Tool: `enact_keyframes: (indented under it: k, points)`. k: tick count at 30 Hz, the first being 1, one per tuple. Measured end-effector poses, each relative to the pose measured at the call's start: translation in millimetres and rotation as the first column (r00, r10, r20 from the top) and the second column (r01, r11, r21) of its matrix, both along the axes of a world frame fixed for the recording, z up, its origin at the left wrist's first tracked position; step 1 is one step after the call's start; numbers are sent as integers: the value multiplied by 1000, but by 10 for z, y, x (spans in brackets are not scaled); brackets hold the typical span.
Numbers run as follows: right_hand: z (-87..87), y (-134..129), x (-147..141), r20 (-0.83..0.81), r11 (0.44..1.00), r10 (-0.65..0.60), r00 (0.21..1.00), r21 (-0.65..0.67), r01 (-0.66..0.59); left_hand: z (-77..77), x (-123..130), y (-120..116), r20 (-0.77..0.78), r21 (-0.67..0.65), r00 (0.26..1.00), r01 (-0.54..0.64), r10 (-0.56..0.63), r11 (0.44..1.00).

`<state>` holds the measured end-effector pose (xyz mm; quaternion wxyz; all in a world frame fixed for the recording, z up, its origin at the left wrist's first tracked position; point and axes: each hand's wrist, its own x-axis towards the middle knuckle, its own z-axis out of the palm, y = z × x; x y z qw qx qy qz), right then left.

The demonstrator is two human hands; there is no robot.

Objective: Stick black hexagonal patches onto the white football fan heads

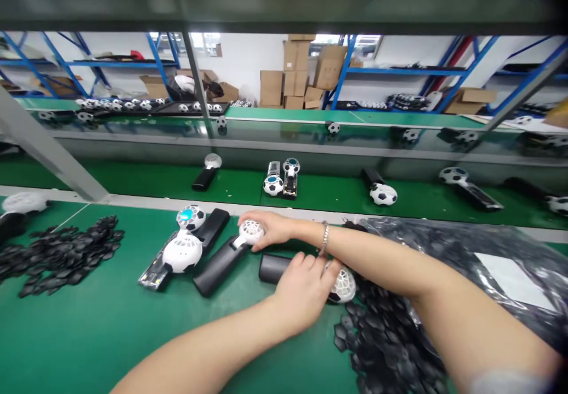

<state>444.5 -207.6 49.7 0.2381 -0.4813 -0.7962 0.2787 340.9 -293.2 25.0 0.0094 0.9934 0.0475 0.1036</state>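
your right hand (268,229) is wrapped round a white lattice ball (251,231) left of the loose black pile (386,338); its cells look unfilled, while a patterned ball (191,218) farther left carries black patches. beside the pile, your left hand (306,290) partly hides another unit (271,268), its grip unclear.

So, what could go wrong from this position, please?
The bracelet behind the right hand could catch on the left hand, close beside it. The unit under the left hand might slide and scatter the loose black pieces. The unit in the right hand might knock the two units beside it.
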Motion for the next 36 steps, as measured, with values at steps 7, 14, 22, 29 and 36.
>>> enact_keyframes:
  k: [7,14,22,29,36]
  points:
    - [498,-747,423,62,859,-507,860,125,497,145,-3,121,-105,-65,988,-124,117,990]
    - [414,-1978,531,294,819,-561,774,59,571,181,21,303,-150,-18,960,-240,235,971]
    - [-11,-2130,541,525,772,-558,642,43,635,203,7,330,-159,-10,965,-214,210,977]
    - [47,-2071,570,389,818,-507,770,-66,572,235,42,347,-172,-65,973,-166,153,984]
    - [90,-2097,496,31,813,-580,814,92,575,276,-34,359,-199,-210,979,-84,41,974]
